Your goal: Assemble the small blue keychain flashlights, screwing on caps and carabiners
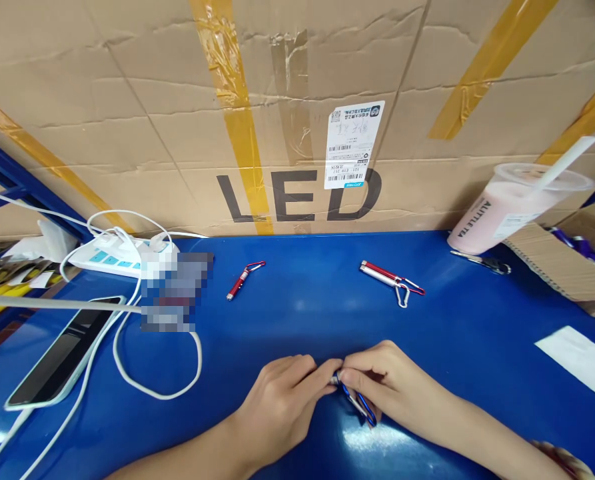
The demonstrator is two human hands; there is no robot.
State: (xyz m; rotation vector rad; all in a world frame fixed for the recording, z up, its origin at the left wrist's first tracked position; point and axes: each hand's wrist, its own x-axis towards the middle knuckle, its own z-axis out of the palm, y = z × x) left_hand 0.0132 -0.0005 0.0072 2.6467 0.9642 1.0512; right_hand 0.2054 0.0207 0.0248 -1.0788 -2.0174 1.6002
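1. From where I stand, the small blue-and-silver metal carabiner clip [368, 415] is between the two hands, low over the glossy blue tabletop [297, 327], probably kept close for a clear look at small parts.
2. The left hand [282, 400] has its thumb and forefinger pressed together around the silvery end above the clip, seemingly to steady it. Its other fingers are curled in; I can't tell what they touch.
3. The right hand [390, 380] pinches the same spot between thumb and forefinger, the clip hanging tilted below; two opposed grips would suit such a tiny joint. Whatever lies behind its palm is hidden from me.
4. Beyond, a slim red metal tube with a red clip [237, 285] lies alone. Well apart to its right, a red metal tube [388, 272] and a silver metal tube [377, 273] lie side by side, perhaps paired to keep them together.
5. The tall clear plastic cup of pink drink [502, 210] stands at the back right, likely out of the elbows' way.
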